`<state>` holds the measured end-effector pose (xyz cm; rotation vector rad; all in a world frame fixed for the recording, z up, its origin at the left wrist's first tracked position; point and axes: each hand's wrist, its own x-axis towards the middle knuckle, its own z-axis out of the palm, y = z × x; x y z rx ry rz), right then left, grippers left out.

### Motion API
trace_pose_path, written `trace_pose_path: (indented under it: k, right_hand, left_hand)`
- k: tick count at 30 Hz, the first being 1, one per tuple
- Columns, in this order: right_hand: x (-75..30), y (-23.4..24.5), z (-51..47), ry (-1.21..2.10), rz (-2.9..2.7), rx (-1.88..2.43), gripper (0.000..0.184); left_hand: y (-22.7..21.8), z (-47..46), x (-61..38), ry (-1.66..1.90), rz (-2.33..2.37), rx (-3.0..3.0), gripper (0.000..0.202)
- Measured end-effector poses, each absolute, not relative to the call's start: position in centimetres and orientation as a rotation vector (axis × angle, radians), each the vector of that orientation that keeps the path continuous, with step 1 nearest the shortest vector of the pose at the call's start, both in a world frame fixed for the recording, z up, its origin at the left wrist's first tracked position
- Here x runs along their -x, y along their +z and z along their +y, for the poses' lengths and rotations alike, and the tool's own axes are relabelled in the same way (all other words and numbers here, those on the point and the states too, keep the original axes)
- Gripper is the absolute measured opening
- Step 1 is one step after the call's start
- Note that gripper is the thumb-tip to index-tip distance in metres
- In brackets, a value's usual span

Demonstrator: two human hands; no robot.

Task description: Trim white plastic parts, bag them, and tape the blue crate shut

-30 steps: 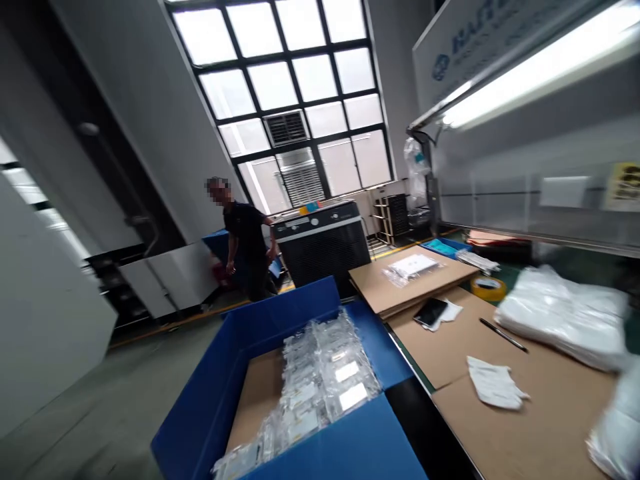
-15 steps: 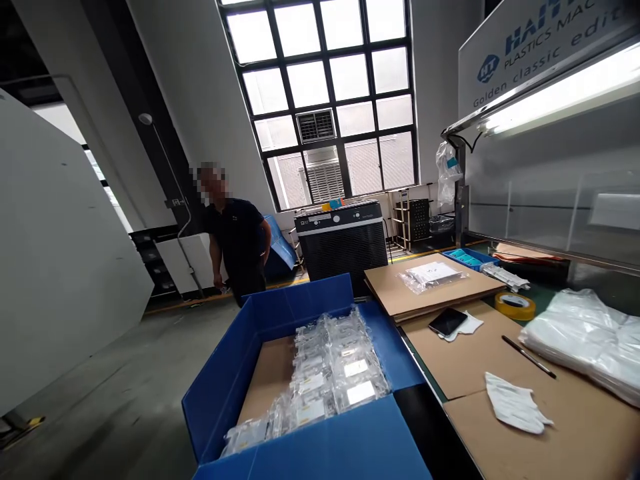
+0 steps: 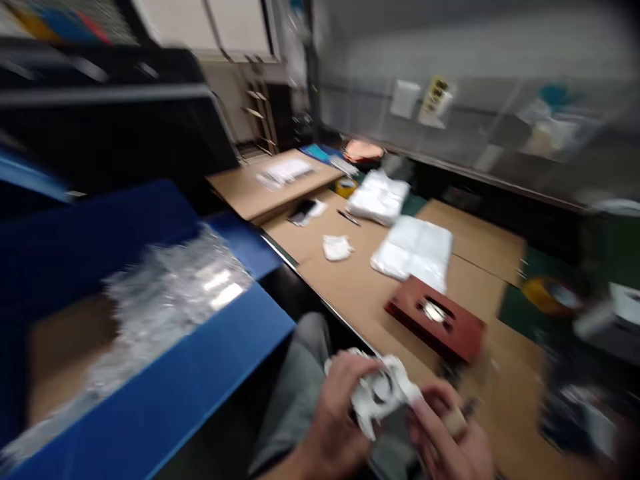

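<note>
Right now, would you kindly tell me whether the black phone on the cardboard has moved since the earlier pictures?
No, the black phone sits where it did: on the white cloth, beside the stacked cardboard sheets and the black pen.

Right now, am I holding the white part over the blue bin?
No, your left hand and right hand hold the white part to the right of the blue bin, above your grey trouser leg.
</note>
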<state>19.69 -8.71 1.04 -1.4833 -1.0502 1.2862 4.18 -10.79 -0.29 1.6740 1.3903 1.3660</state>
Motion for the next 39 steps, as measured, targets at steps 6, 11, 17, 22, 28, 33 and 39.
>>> trace_pose_path:
  k: [6,11,17,22,28,33,39]
  right_hand:
    - [-20.6,1.9,-9.6,1.605,-0.77,1.177,0.027]
    - [-21.0,2.6,-10.3,1.64,-0.747,1.17,0.023]
    - [-20.9,2.5,-10.2,1.681,-0.737,1.173,0.02]
    - [-20.9,2.4,-10.4,1.703,-0.744,1.176,0.02]
    - [-20.8,2.2,-10.3,1.705,-0.716,1.17,0.018]
    - [-20.7,2.0,-10.0,1.705,-0.677,1.157,0.015]
    - [-20.4,2.2,-9.9,1.709,-0.624,1.143,0.014]
  left_hand:
    - [0.5,-9.8,-4.3,1.339,1.379,-1.706,0.039]
    - [1.0,-10.1,-4.5,1.34,1.36,-1.723,0.042]
    - [0.9,-10.0,-4.3,1.326,1.369,-1.694,0.04]
    - [1.1,-10.0,-4.2,1.302,1.389,-1.656,0.039]
    - [0.9,-9.9,-4.1,1.334,1.361,-1.722,0.041]
    - [0.8,-9.9,-4.1,1.358,1.358,-1.832,0.044]
    - [1.0,-9.8,-4.2,1.352,1.374,-1.872,0.047]
